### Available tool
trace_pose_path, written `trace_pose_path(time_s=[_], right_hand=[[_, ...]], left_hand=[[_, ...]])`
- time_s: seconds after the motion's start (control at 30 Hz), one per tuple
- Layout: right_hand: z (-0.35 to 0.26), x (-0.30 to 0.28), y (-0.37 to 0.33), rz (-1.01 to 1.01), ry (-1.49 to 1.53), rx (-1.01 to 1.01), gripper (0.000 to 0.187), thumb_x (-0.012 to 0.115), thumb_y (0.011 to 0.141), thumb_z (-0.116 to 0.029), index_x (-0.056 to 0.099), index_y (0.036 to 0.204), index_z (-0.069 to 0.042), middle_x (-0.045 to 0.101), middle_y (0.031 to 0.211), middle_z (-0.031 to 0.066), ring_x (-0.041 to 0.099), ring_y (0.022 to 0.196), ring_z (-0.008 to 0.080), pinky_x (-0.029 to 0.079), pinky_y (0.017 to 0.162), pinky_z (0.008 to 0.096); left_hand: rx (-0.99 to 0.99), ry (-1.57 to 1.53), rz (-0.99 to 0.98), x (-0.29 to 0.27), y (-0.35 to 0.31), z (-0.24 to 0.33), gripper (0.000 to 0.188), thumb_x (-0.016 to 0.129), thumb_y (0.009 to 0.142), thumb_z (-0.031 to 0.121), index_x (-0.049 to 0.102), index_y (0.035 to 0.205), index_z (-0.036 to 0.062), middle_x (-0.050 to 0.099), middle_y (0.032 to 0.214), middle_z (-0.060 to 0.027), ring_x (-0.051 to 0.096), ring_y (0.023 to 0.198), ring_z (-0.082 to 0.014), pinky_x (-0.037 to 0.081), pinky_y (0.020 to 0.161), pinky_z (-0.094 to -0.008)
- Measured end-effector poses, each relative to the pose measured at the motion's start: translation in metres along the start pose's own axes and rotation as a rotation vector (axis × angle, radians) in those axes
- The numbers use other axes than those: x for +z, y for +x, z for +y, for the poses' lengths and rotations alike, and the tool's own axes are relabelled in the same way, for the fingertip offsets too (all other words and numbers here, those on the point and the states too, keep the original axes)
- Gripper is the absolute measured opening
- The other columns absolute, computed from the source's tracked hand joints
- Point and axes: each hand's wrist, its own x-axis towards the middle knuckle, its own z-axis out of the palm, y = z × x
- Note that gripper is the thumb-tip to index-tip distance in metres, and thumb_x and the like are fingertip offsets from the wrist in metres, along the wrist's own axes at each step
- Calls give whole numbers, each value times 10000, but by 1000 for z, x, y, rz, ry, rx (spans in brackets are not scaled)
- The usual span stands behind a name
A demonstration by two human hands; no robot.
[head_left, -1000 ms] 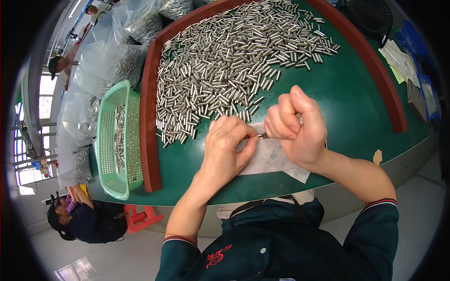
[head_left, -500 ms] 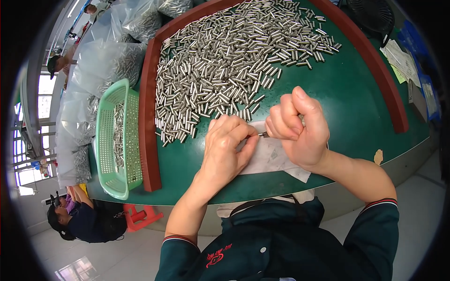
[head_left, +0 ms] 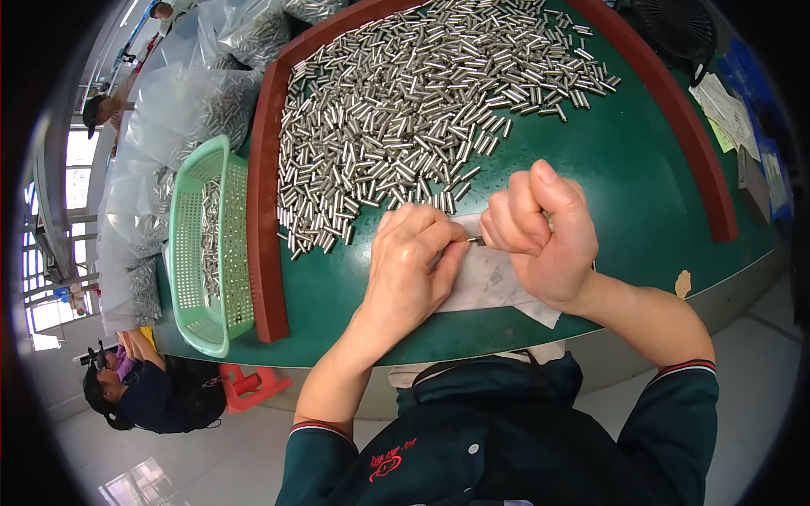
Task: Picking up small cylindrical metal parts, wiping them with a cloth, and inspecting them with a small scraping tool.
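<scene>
My left hand is closed in a pinch, thumb against curled fingers, just below the near edge of a heap of short shiny metal pins. Close on its right, my right hand is a fist with the thumb raised. In the narrow gap between them shows a small dark metal piece, at the left fingertips. Its ends are hidden by the fingers, and whatever the right fist encloses is hidden too. Beneath both hands lies a whitish, smudged cloth or sheet on the green table.
Dark red rails border the heap. Beyond the left rail stands a green plastic basket containing pins, beside clear bags of metal parts. A black fan and papers are far right. Another person sits at left near a red stool.
Both hands keep nearly the same pose over the sheet. The surroundings have shifted very slightly in the picture; the pins look undisturbed.
</scene>
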Motion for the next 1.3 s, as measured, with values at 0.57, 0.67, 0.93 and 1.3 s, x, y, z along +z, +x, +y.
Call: trace_pose_path(time_s=[0.57, 0.67, 0.93, 1.3], right_hand=[[-6, -2, 5, 8, -52, -39, 446, 272, 907, -258, 245, 482, -126, 236, 404, -26, 163, 384, 83, 172, 401, 244], [-5, -1, 6, -4, -77, -45, 441, 284, 903, -249, 244, 482, -122, 236, 405, -24, 168, 386, 84, 172, 399, 247], [-5, -4, 1, -33, 4, -26, 424, 346, 892, -208, 257, 494, -89, 247, 445, -24, 233, 418, 70, 195, 414, 235], [-6, -5, 5, -37, 23, -20, 426, 328, 895, -256, 271, 503, -101, 266, 416, -12, 195, 404, 76, 184, 403, 239]], left_hand=[[23, 27, -50, -4, 1, 4, 109, 634, 649, 18, 558, 725, 37, 497, 709, -58, 468, 676, -231, 355, 609, -325], [6, -2, -75, -5, 1, 2, 115, 623, 651, 1, 551, 737, 28, 493, 724, -71, 460, 683, -244, 364, 608, -334], [-600, -1153, -31, -18, -4, -5, 118, 575, 802, 50, 550, 909, 7, 557, 817, -30, 505, 696, -73, 410, 628, -192], [-702, -1427, -67, -22, -1, -15, 212, 496, 858, 108, 547, 1018, -22, 587, 807, -50, 523, 667, -67, 434, 623, -194]])
